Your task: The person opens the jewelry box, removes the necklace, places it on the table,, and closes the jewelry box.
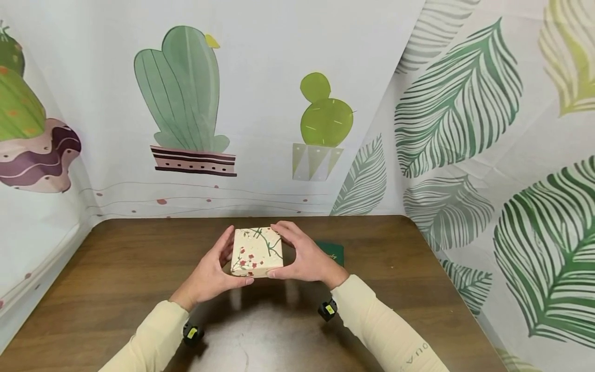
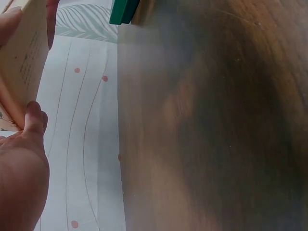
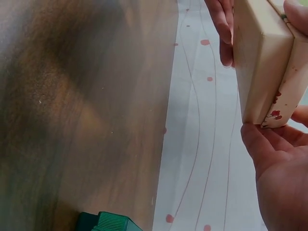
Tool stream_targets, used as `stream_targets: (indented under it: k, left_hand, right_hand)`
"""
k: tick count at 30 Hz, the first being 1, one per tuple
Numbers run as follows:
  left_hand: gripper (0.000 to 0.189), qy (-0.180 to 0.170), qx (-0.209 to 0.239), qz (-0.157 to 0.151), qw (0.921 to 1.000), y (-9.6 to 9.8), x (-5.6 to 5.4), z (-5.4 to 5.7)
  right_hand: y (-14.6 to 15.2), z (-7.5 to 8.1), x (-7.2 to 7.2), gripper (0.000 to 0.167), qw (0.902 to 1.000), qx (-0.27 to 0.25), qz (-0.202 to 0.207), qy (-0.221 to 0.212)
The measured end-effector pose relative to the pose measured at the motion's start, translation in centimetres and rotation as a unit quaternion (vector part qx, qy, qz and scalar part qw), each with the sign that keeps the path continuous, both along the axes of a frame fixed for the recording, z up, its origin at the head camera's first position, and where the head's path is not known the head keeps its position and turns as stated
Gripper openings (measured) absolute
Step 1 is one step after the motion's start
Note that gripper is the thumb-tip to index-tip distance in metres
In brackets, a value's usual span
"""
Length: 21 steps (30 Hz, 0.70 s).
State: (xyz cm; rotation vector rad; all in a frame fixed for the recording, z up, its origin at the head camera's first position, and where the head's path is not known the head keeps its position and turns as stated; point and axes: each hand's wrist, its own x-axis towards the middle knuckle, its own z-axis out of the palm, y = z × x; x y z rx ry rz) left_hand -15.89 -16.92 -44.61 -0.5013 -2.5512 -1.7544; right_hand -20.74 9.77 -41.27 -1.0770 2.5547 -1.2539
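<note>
A small square cream gift box (image 1: 256, 251) with red blossoms and green branches on its lid is held up over the table between both hands. My left hand (image 1: 206, 273) grips its left side, thumb at the lower front edge. On the opposite side my right hand (image 1: 307, 257) holds it, thumb at the front and fingers at the back corner. In the left wrist view, small printed text shows on the plain underside of the box (image 2: 24, 67). A seam between lid and base runs along the box (image 3: 272, 62) in the right wrist view.
A dark green box (image 1: 337, 252) with gold lettering lies on the brown wooden table (image 1: 372, 320) behind my right hand, partly hidden by it. A white cloth (image 1: 260, 103) printed with cacti and leaves hangs behind the table. Each wrist carries a small black camera (image 1: 327, 310).
</note>
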Motion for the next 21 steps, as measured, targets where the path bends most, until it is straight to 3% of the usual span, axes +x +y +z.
stream_targets:
  k: [7, 21]
  left_hand:
    - [0.124, -0.002, 0.016, -0.002, 0.9999, -0.05, 0.07, -0.04]
    - [0.129, 0.001, -0.013, -0.001, 0.9999, -0.38, 0.29, 0.28]
  right_hand:
    - [-0.07, 0.09, 0.03, 0.101, 0.9997, -0.019, 0.007, -0.013]
    - [-0.42, 0.16, -0.03, 0.101, 0.9999, -0.015, 0.002, 0.004]
